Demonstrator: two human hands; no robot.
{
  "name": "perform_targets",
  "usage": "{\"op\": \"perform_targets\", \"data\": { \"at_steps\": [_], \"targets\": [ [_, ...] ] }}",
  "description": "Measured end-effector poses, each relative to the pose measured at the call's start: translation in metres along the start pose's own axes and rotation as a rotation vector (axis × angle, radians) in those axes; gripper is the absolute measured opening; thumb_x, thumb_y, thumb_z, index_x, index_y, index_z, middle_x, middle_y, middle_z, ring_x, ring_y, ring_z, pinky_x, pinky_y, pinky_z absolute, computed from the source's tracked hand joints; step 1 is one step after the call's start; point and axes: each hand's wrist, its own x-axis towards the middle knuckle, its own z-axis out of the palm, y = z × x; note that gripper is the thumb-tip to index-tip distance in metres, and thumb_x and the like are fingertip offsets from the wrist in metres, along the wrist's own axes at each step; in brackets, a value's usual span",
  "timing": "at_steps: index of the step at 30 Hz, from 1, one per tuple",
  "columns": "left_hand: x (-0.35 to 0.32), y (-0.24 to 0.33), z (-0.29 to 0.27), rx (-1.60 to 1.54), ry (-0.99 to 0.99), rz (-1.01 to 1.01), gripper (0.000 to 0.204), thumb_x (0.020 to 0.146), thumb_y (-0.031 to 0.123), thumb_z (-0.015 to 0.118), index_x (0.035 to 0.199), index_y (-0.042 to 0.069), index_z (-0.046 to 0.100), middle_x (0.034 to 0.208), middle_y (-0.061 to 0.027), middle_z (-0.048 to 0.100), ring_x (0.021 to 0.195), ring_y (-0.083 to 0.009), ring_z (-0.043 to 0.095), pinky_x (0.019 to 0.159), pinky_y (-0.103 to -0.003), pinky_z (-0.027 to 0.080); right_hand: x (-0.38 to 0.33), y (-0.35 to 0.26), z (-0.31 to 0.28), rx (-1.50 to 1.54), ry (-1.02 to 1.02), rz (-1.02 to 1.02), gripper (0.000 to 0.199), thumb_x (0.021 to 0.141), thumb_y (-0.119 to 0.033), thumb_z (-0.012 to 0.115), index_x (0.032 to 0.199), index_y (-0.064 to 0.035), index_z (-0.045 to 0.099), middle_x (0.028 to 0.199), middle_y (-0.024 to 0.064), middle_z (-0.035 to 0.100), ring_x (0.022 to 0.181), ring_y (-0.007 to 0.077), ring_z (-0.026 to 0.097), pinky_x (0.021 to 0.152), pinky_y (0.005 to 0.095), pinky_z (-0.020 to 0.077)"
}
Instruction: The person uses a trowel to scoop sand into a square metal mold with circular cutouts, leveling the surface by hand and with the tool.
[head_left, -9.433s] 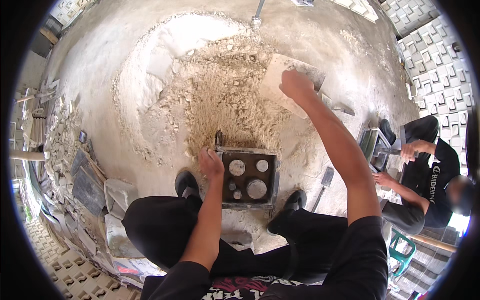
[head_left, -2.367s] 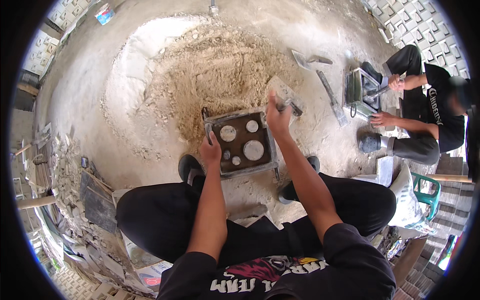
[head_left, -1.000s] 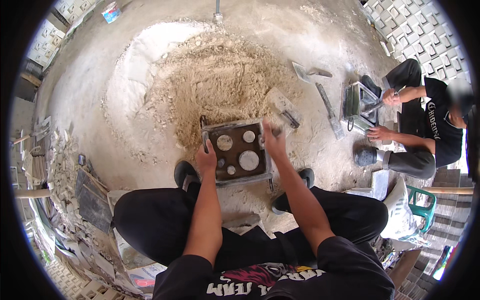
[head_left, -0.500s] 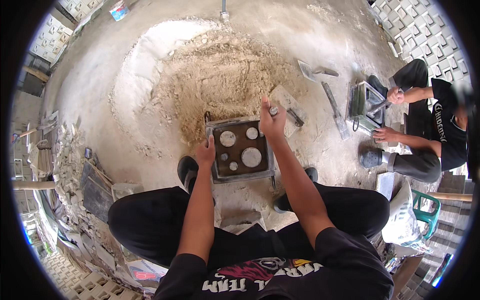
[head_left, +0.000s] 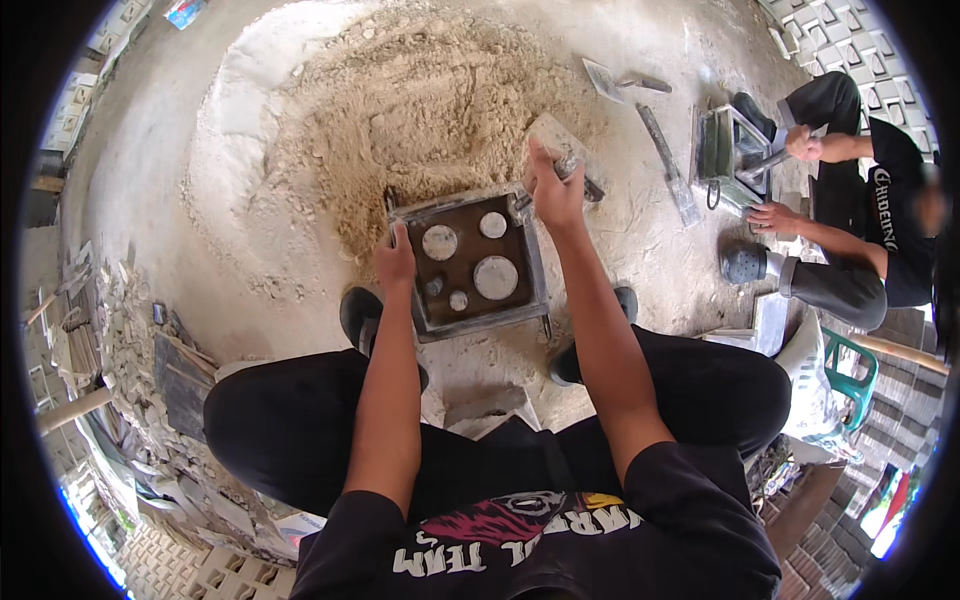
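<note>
A square metal mould (head_left: 470,325) lies on the ground between my feet. It is filled with a brown, wet-looking surface, on which several pale discs (head_left: 495,278) of different sizes show. My left hand (head_left: 396,262) is closed on the mould's left rim, near its far corner. In my right hand (head_left: 556,195) is a short, greyish bar-like tool (head_left: 566,166), gripped in the fist. Its lower end is by the far right corner of the mould; whether it touches cannot be made out. Just beyond that hand lies a flat float (head_left: 560,140) with a dark handle.
A heap of sandy material (head_left: 430,100) spreads beyond the mould. To the right lie a trowel (head_left: 603,80) and a long flat bar (head_left: 665,155). A co-worker works at another mould (head_left: 735,155) there. Rubble (head_left: 130,350), a white sack (head_left: 805,385) and a green chair (head_left: 850,380) stand around.
My right hand has tipped the tool down toward the mould's far right corner. My left hand keeps its hold on the rim. The whole view has shifted and turned slightly.
</note>
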Motion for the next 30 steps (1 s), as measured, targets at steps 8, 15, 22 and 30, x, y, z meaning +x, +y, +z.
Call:
{"op": "perform_targets", "data": {
  "at_steps": [8, 15, 22, 30],
  "targets": [
    [0.019, -0.009, 0.001, 0.2, -0.14, -0.002, 0.065, 0.093, 0.057, 0.046, 0.101, -0.005, 0.067, 0.092, -0.0279, 0.067, 0.089, -0.0456, 0.062, 0.078, -0.051, 0.046, 0.017, 0.0, 0.009, -0.015, -0.031, 0.09, 0.038, 0.098, -0.025, 0.061, 0.063, -0.0137, 0.049, 0.053, -0.0068, 0.041, 0.044, 0.0043, 0.036, 0.041, 0.0247, 0.0248],
    [0.001, -0.009, -0.003, 0.06, -0.001, -0.089, 0.078, 0.092, 0.066, 0.042, 0.108, -0.007, 0.066, 0.103, -0.0295, 0.066, 0.103, -0.0461, 0.06, 0.088, -0.051, 0.045, -0.036, -0.031, 0.029, -0.209, 0.091, -0.08, 0.053, 0.099, -0.03, 0.058, 0.057, -0.0042, 0.038, 0.054, -0.0061, 0.033, 0.054, 0.0059, 0.029, 0.046, 0.0321, 0.0223],
    [0.003, -0.013, 0.005, 0.133, -0.013, -0.141, 0.079, 0.092, 0.067, 0.042, 0.107, -0.006, 0.067, 0.103, -0.0292, 0.066, 0.102, -0.0452, 0.061, 0.088, -0.051, 0.045, -0.05, 0.002, 0.019, -0.192, 0.062, -0.103, 0.049, 0.1, -0.026, 0.056, 0.059, -0.0044, 0.038, 0.055, -0.0044, 0.031, 0.055, 0.0064, 0.028, 0.047, 0.0326, 0.0234],
    [-0.003, 0.001, -0.001, 0.034, -0.032, -0.109, 0.087, 0.089, 0.07, 0.042, 0.112, -0.011, 0.064, 0.109, -0.0345, 0.063, 0.108, -0.0476, 0.058, 0.094, -0.051, 0.044, -0.03, 0.005, 0.019, -0.139, 0.159, -0.021, 0.046, 0.099, -0.023, 0.055, 0.06, -0.003, 0.04, 0.054, -0.0034, 0.033, 0.056, 0.0064, 0.03, 0.046, 0.0326, 0.0239]
  ]
}}
